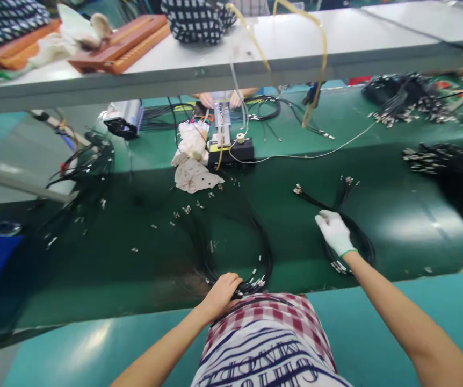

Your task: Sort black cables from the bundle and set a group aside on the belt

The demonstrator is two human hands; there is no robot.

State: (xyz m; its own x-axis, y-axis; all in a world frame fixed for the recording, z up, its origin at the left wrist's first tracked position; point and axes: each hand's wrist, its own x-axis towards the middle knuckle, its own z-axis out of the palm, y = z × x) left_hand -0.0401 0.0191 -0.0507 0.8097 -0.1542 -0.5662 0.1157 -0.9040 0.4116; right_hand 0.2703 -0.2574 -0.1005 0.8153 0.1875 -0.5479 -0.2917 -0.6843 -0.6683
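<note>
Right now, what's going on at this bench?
A person is sorting black cable bundles on a dark green belt. The bare left hand grips a bunch of thin black cables near their metal connector ends, at the near edge. The gloved right hand rests on a second coiled bundle further right. Loose small metal parts lie scattered on the belt. More cable piles sit at the far right. Across the belt, another person's hands work near a small black fixture and a crumpled rag.
</note>
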